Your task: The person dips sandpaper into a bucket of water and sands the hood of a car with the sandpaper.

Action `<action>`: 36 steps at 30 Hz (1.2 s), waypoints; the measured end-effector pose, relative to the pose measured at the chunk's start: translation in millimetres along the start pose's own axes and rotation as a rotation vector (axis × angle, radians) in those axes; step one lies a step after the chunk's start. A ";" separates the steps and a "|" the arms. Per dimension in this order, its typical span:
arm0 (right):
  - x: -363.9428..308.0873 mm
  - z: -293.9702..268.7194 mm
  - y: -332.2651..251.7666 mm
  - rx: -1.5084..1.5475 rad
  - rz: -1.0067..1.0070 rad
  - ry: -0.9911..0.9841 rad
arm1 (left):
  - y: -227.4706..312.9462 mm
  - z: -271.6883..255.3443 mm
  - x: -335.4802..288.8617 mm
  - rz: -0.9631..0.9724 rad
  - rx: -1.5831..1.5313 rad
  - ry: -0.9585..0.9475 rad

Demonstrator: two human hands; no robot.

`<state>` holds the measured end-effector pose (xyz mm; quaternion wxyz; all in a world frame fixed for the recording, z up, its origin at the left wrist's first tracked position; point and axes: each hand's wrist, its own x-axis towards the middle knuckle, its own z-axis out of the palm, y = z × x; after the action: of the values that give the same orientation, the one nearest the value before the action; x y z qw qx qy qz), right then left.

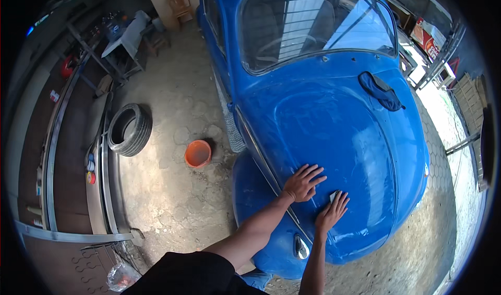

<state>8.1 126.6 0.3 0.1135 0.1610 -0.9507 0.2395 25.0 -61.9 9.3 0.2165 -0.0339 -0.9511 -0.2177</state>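
Note:
A rounded blue car hood (323,123) lies in front of me, with a wet-looking shine and pale streaks on its paint. My left hand (304,183) rests flat on the hood near its left edge, fingers spread, with nothing in it. Just to its right and nearer me, my right hand (331,214) presses a small pale pad (334,195) against the paint. Only the pad's edge shows beside the fingers; its exact kind is unclear. A dark blue cloth-like piece (381,90) lies on the hood's far right, below the windshield (318,26).
An orange bucket (198,153) stands on the floor left of the car, with a loose tire (129,130) beyond it. Metal-framed shelving (49,154) runs along the left. A covered table (125,39) and a brown chair (180,5) are at the back.

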 end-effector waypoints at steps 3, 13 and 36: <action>-59.9 2.7 -22.3 -0.003 -0.044 -0.085 | 4.7 -8.1 -1.1 -0.031 0.040 -0.081; -169.2 -17.3 44.3 -0.125 -0.400 -0.203 | 49.3 -30.9 -109.4 -0.520 0.192 -0.296; -241.0 187.1 196.8 1.096 0.506 -1.564 | 373.4 -57.5 -625.6 -2.235 -0.253 0.010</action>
<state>133.5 259.2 -313.5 -0.6915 0.0963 -0.5220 0.4899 672.6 269.1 -61.8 -0.1015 0.8169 -0.4178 -0.3845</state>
